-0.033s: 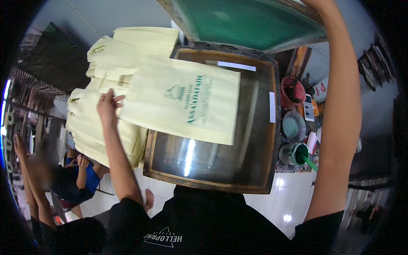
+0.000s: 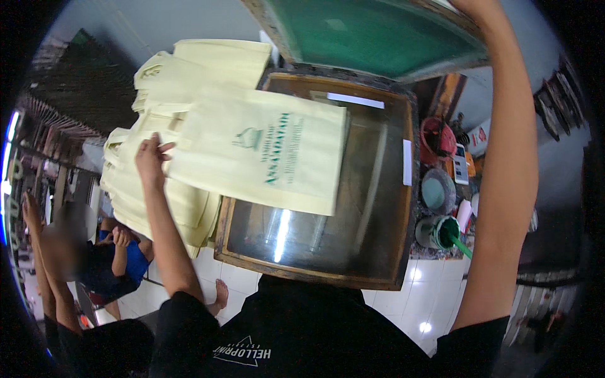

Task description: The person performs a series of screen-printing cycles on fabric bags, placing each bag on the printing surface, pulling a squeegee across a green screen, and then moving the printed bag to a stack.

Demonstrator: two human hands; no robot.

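A cream fabric bag (image 2: 214, 157) with green print lies partly over a glass-topped table (image 2: 283, 239) in a wooden frame and partly over a stack of similar bags (image 2: 138, 189) on the left. My left hand (image 2: 153, 157) pinches this bag at its left edge, thumb and fingers closed. Tilted up above the far side of the table is a screen printing frame (image 2: 372, 38) with green mesh. My right hand (image 2: 479, 7) grips its upper right edge, with the fingertips cut off by the top of the picture.
On the right stand a green paint tub (image 2: 435, 233) with a green-handled tool, a grey bowl (image 2: 435, 192), a red bowl (image 2: 436, 138) and a phone (image 2: 460, 165). White strips (image 2: 407, 162) mark the glass. At left, another person (image 2: 116, 271) is seated; raised arms (image 2: 41, 258) show nearby.
My left hand has drawn the printed bag a little to the left, baring more of the glass. My right hand still holds the raised screen frame.
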